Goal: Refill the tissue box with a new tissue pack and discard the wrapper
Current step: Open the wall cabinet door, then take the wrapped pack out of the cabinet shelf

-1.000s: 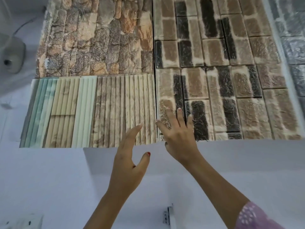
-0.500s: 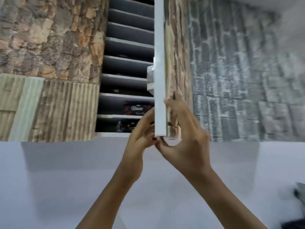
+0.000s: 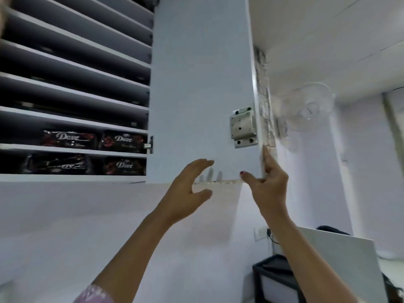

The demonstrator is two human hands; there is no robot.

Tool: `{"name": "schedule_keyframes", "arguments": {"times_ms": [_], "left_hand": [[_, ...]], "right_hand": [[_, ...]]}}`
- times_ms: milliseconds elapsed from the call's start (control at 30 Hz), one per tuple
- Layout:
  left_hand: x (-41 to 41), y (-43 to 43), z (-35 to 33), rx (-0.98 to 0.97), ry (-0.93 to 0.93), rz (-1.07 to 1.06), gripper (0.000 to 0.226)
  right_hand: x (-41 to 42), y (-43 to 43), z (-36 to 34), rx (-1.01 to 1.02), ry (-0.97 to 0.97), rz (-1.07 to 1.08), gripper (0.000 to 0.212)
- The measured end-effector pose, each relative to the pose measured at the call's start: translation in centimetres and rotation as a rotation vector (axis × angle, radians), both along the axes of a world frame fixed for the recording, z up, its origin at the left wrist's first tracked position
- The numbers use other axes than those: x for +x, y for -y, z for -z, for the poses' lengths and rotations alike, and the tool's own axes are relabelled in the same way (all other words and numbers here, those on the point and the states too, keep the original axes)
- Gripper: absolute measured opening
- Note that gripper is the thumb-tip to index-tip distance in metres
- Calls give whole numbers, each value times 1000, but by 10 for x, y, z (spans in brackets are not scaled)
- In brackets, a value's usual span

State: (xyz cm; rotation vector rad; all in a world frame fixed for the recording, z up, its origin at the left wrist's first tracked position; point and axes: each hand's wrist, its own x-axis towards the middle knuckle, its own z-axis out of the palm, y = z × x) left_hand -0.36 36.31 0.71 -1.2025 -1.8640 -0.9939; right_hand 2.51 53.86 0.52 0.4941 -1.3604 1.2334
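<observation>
So the door (image 3: pixel 196 88) now swings wide; right hand (image 3: pixel 265 186) pinches its corner, left hand (image 3: pixel 185 191) hovers spread, shelves (image 3: pixel 74 147) reachable for a pack.

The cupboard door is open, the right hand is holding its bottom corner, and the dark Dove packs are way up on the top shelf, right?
Not quite. The head view shows the Dove packs on the two lowest shelves, not the top. The rest holds: the cupboard door is open and the right hand grips its bottom corner.

Black Dove tissue packs (image 3: pixel 123 139) lying flat, two lowest cabinet shelves.
</observation>
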Motion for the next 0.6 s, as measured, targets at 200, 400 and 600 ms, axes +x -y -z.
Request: {"name": "schedule_keyframes", "arguments": {"times_ms": [200, 400, 600], "left_hand": [[-21, -4, 1, 31, -108, -31, 54], [-29, 37, 0, -29, -205, -78, 52], [-36, 167, -9, 319, -250, -406, 34]], "right_hand": [[4, 19, 1, -7, -48, -21, 75], [2, 93, 18, -55, -163, 673, 72], [-43, 208, 16, 405, -189, 304, 38]]}}
